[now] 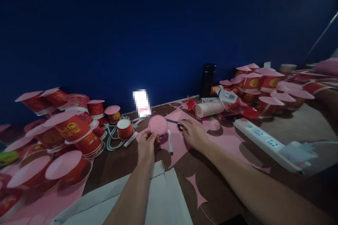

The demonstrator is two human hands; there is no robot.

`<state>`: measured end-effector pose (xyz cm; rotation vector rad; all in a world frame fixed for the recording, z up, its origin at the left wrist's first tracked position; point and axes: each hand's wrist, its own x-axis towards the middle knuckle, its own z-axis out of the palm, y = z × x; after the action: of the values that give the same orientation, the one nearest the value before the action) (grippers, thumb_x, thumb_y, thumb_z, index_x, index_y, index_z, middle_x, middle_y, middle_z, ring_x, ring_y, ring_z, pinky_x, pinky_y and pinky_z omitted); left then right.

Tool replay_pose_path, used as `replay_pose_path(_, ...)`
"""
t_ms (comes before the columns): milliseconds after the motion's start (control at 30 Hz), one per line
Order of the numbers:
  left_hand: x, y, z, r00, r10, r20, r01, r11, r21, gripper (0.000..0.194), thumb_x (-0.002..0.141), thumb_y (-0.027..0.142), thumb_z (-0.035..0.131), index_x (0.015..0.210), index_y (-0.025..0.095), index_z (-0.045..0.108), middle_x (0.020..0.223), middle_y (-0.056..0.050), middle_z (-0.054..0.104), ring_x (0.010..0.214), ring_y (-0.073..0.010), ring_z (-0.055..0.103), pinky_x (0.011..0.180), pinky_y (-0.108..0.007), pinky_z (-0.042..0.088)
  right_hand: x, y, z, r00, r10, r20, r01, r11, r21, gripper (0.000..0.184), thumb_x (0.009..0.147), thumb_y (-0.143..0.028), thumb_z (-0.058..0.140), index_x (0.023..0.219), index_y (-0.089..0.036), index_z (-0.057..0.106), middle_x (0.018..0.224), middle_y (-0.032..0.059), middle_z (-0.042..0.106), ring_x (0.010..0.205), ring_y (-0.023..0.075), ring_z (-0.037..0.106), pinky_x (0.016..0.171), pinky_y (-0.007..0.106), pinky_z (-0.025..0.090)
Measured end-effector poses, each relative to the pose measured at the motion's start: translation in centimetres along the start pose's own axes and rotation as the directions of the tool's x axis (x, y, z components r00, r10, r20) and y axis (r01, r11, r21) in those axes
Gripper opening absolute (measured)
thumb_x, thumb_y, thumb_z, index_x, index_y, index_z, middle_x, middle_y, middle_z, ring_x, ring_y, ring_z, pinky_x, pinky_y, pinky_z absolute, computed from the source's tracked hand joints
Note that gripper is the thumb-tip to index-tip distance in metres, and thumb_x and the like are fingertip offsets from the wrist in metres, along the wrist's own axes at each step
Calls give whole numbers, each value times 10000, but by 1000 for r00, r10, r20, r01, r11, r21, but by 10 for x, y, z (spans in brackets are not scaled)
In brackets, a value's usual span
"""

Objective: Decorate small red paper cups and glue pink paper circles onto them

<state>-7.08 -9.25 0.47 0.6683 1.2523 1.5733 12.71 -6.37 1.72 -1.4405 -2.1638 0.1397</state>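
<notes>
In my left hand (pixel 148 146) is a round pink paper disc (pixel 157 125), pinched at its lower edge between thumb and fingers. A thin darker line runs just inside the disc's rim. My right hand (pixel 192 133) has its fingers closed at the dark handles of a pair of scissors (pixel 173 121), whose blades point left toward the disc. Beneath both hands lies a pink paper sheet (pixel 179 151) with curved cut edges. A white marker (pixel 170 142) rests on it between my hands. Left of the disc stands a red paper cup (pixel 125 129) with its white inside showing.
Red cups topped with pink discs (pixel 66 130) crowd the left; more cups (pixel 269 102) are piled at the right. Nested paper cups (pixel 210 109), a black bottle (pixel 207 80) and a power strip (pixel 264 142) stand right. A lit screen (pixel 142 102) leans at the blue wall. White cardboard (pixel 169 197) lies in front.
</notes>
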Motion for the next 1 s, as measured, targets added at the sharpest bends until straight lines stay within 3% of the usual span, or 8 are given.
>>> replay_pose_path(300,3,2,2,995,-89,54,94,991,-100,335,599,322,768,810,152,572,703,-27,667,533,-99,596,513,-212,466,47,6,-18,953,90,290,1,955,-297,225,834,-178,499,964,-101,666,1024,199,669,1012,284,621,869,342,437)
replay_pose_path(533,5,6,0,995,-90,48,99,966,-237,420,501,355,837,756,140,582,609,38,598,490,-45,536,498,-159,428,64,14,-24,917,206,342,-129,964,-233,418,646,-292,702,1023,-118,655,930,160,703,898,297,665,754,343,487)
replay_pose_path(633,7,7,0,996,-84,44,92,964,-250,447,473,369,850,735,136,574,590,47,580,478,-37,516,496,-156,420,55,23,-31,895,204,398,-204,978,-43,362,732,-310,588,1062,-171,643,790,67,692,707,177,651,622,262,487)
replay_pose_path(667,7,7,0,996,-80,45,89,964,-249,450,469,369,852,725,137,565,588,49,577,478,-35,513,495,-154,416,48,25,-33,879,202,432,-331,911,246,342,754,-294,546,1054,-163,645,725,51,664,628,149,616,562,246,465)
replay_pose_path(733,7,7,1,995,-93,43,101,967,-234,458,466,378,851,717,146,546,574,57,563,465,-37,504,482,-157,403,31,24,-37,863,155,481,-480,550,684,366,746,-331,556,1069,-177,632,687,22,612,542,114,541,481,221,417)
replay_pose_path(833,8,7,2,993,-118,29,122,971,-204,461,481,401,839,746,160,550,559,68,539,445,-47,495,455,-165,376,7,14,-37,880,98,465,-475,175,862,432,679,-310,685,1094,-222,603,614,-40,512,437,60,386,374,170,248)
replay_pose_path(900,8,7,3,994,-107,19,109,976,-189,449,496,403,831,756,161,557,557,67,533,432,-45,481,443,-165,360,-4,4,-34,853,31,521,-520,117,846,458,656,-275,735,1085,-251,577,576,-78,474,387,32,301,356,155,183)
replay_pose_path(1000,9,4,3,995,-95,-9,92,979,-180,417,520,393,820,744,158,558,562,55,542,427,-45,470,441,-170,363,-11,-11,-28,809,-49,585,-578,115,808,466,638,-240,744,1060,-248,546,755,-28,612,417,37,425,342,148,207)
